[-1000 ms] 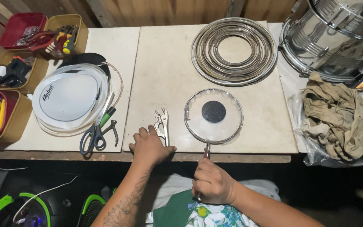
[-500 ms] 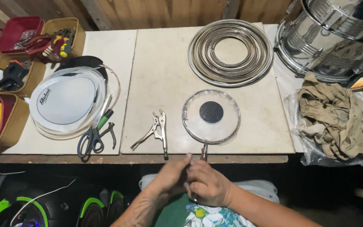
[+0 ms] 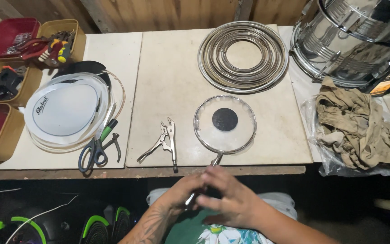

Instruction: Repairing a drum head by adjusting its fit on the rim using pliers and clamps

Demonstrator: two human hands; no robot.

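A small clear drumhead (image 3: 204, 135) with a black centre dot and a metal rim lies near the table's front edge. A metal clamp tool (image 3: 216, 159) grips its near rim, and the tool's handle runs down off the table into my hands. My left hand (image 3: 179, 192) and my right hand (image 3: 233, 199) meet just below the table edge, both closed around that handle, the right fingers lying over the left. Locking pliers (image 3: 168, 140) lie loose on the table to the left of the drumhead, untouched.
A stack of metal hoops (image 3: 242, 56) lies behind the drumhead. A chrome drum shell (image 3: 353, 40) and a tan rag (image 3: 357, 126) are at the right. White drumheads (image 3: 64, 110), scissors (image 3: 93, 151) and bins of tools (image 3: 5, 81) sit at the left.
My left hand left the table beside the locking pliers and came back to join my right hand on the tool handle. The drumhead stayed in place.
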